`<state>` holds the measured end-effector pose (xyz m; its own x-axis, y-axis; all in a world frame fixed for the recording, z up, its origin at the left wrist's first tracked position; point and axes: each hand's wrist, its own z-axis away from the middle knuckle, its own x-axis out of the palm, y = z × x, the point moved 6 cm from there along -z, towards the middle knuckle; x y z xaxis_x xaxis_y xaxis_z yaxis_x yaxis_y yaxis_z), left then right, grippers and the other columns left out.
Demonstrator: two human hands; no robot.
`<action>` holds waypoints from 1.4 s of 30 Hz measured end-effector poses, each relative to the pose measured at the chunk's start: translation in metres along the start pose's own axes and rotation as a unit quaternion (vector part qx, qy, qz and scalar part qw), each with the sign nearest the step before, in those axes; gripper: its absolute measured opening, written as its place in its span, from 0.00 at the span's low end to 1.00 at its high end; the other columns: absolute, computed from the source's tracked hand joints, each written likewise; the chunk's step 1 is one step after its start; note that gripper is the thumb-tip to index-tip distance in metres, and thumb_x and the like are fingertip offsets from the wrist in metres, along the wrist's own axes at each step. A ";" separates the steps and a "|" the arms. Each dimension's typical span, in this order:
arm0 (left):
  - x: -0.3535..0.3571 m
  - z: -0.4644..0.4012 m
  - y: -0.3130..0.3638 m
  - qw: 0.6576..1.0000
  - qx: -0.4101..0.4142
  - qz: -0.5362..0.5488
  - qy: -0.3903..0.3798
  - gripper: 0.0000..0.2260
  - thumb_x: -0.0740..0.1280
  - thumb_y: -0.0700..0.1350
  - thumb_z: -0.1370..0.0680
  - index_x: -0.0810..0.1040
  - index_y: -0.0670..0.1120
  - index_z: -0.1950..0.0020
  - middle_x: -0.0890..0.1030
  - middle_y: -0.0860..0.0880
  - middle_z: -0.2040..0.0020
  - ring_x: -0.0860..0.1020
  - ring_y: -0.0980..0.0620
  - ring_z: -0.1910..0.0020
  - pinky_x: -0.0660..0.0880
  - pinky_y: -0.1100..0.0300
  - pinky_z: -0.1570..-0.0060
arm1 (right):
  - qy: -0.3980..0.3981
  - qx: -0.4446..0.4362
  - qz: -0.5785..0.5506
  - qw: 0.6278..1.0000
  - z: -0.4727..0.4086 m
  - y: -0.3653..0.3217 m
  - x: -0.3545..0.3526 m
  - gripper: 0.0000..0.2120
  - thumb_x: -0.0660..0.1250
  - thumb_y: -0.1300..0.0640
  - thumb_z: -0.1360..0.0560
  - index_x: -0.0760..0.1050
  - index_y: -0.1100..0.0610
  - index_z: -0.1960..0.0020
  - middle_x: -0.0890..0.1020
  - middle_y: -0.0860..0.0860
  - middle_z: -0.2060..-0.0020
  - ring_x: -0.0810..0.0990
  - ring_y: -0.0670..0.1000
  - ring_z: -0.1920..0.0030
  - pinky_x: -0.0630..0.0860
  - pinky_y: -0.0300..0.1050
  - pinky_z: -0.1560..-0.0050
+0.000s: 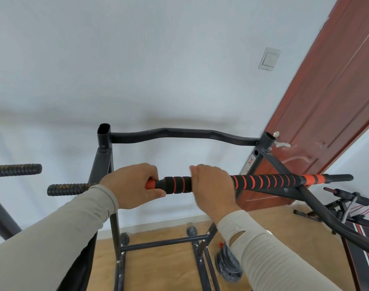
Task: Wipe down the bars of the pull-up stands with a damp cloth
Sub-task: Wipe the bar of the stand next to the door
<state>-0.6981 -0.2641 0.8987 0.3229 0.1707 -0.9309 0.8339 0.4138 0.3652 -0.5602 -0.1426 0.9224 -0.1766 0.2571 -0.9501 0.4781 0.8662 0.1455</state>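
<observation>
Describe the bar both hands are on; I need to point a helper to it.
Start at the red-brown door, then the black stand before it. The padded bar runs crosswise nearest the person. Unlike the bare bent crossbar behind, it has black foam with orange stripes.

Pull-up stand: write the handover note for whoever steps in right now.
Left hand: grips the orange-and-black foam bar near its left end.
Right hand: curled over the same bar, just right of the left hand; slightly blurred.
No cloth shows in either hand or elsewhere in view.
The black wavy top bar lies beyond, untouched by either hand.
Done: cannot tell which bars were wiped.
Left: find the cloth, then wipe the foam bar, top bar and the side grips.
</observation>
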 end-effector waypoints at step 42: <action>0.000 -0.001 0.000 1.000 0.005 -0.007 0.007 0.12 0.68 0.65 0.26 0.72 0.59 0.53 0.76 0.58 0.56 0.78 0.55 0.60 0.76 0.62 0.57 | 0.020 0.196 -0.606 0.771 0.000 0.129 -0.038 0.09 0.72 0.61 0.21 0.84 0.49 0.45 0.87 0.51 0.47 0.87 0.53 0.48 0.83 0.51 0.47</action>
<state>-0.6982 -0.2634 0.8991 0.3047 0.1766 -0.9359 0.8433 0.4067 0.3513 -0.4921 -0.0407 0.9777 -0.7211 -0.6183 -0.3125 0.1633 0.2866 -0.9440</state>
